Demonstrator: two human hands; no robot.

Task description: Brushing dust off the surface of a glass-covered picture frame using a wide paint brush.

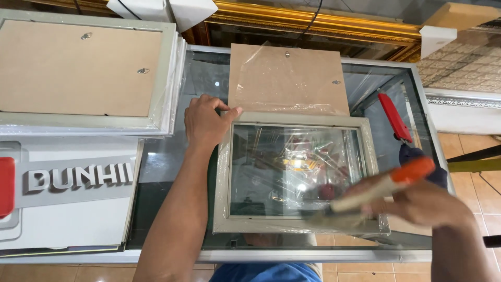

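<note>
Grey frame [295, 174] under left hand [204, 122]'s pressing grip; right hand [417, 203] clasping orange-handled brush [365, 194].

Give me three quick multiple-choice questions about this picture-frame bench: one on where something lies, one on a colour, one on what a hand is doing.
1. Where does the brown backing board lie?
A. beyond the glazed frame
B. under the stack of frames
C. on the floor

2. What colour is the tip of the brush handle?
A. green
B. orange
C. white

3. What is the left hand doing?
A. hanging free
B. pressing on the frame's upper left corner
C. lifting the stack

Answers: 1 A, it sits just past the glazed frame on the glass counter. 2 B, the brush in the right hand ends in orange. 3 B, the left hand rests its fingers there.
</note>
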